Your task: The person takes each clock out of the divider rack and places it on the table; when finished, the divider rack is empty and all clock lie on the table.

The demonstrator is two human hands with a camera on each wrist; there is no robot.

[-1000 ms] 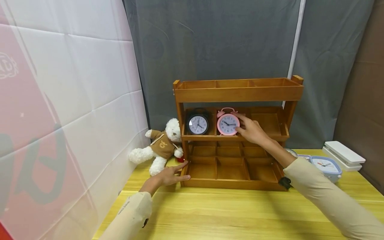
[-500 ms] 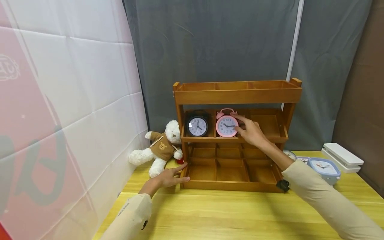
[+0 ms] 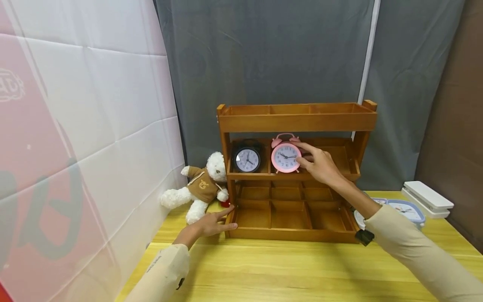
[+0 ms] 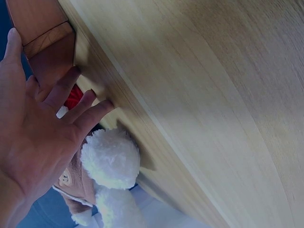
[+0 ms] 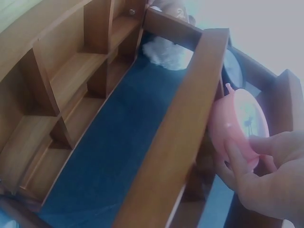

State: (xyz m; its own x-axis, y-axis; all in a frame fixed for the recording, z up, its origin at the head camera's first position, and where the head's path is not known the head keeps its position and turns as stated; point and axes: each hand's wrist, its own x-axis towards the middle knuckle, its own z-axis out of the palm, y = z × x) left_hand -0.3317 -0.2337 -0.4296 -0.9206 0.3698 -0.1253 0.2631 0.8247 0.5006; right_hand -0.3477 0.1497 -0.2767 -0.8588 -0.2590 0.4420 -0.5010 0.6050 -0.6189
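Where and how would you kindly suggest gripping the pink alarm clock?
The pink alarm clock is probably best pinched by its round rim from the right, where the right hand grips it; the black clock stands on its left.

The right hand (image 3: 320, 165) seems to hide part of the pink clock (image 3: 284, 157).

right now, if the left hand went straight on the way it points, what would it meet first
The wooden shelf, at its left end; the left hand seems to touch it, though depth is unclear.
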